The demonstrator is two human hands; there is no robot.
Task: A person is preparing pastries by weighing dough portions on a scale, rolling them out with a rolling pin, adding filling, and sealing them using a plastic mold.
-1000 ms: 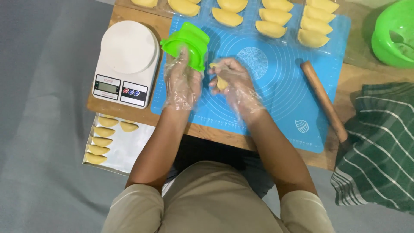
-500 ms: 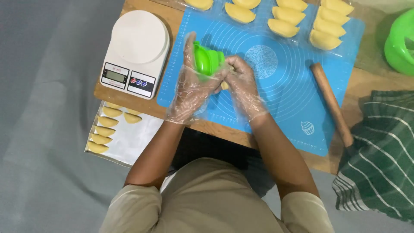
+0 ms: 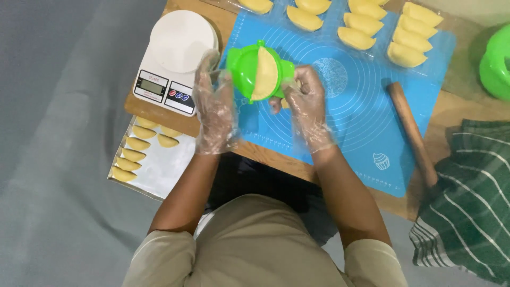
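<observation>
A low wooden table (image 3: 265,154) carries a blue mat (image 3: 366,106), scale (image 3: 172,64) and rolling pin (image 3: 411,133).

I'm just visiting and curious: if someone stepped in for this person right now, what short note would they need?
Left hand: gloved, open, beside the green press.
Right hand: gloved, holds the opened press, a folded pastry inside.
Done: shaped pastries at the mat's far edge and on the tray below the table.
Left: lifting this pastry out.
Nearby: scale, rolling pin.
</observation>
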